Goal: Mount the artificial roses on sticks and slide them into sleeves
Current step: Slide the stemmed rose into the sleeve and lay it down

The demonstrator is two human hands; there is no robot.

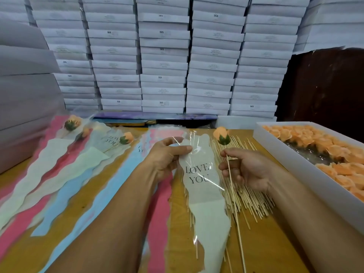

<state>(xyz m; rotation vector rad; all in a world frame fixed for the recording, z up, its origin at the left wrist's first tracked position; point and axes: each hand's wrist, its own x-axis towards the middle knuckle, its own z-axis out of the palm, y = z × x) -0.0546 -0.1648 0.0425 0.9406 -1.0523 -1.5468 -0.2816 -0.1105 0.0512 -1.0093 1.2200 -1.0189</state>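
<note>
My left hand (167, 156) pinches the top of a clear and pale green sleeve (204, 194) printed "LOVE YOU", which hangs over the table. My right hand (244, 168) pinches a thin wooden stick (234, 203) that carries an orange rose (222, 135) with green sepals at its far end. The stick runs down beside the sleeve, outside it. A heap of loose sticks (248, 196) lies under both. Sleeved roses (126, 137) lie at the left on the spread sleeves.
A white box (307, 174) full of orange rose heads stands at the right. Pink, blue and green sleeves (65, 174) fan across the wooden table's left half. Stacks of white boxes (163, 56) form a wall behind the table. A dark board leans at the back right.
</note>
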